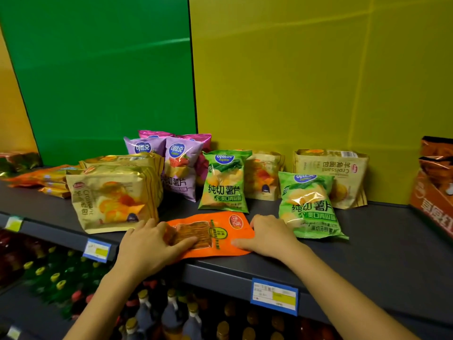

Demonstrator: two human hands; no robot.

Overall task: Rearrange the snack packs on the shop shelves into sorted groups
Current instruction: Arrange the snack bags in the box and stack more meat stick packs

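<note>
Orange and flat, the snack pack (215,231) lies at the front edge of the dark shelf (382,244), just below the middle of the frame, with a hand on each end. The left hand (147,246) rests palm down on its left end, fingers spread over the clear window and thumb along the near edge. The right hand (267,235) lies flat on the right end, fingers pointing left; whether either hand is actually pinching the pack cannot be told.

Touching the right hand stands a green crisp bag (310,204), leaning back. A second green crisp bag (224,182) stands upright just behind the orange pack. Left of the left hand sits a tan croissant bag (110,197) with more behind it; two further croissant bags (335,173) stand against the yellow back panel (318,69) at right. Purple crisp bags (179,168) stand at centre, pink ones behind them. More orange flat packs (41,179) lie at far left. An orange carton (431,197) sits at the right edge. Blue price tags (274,296) hang on the shelf lip, above bottles (169,312) at the bottom.
</note>
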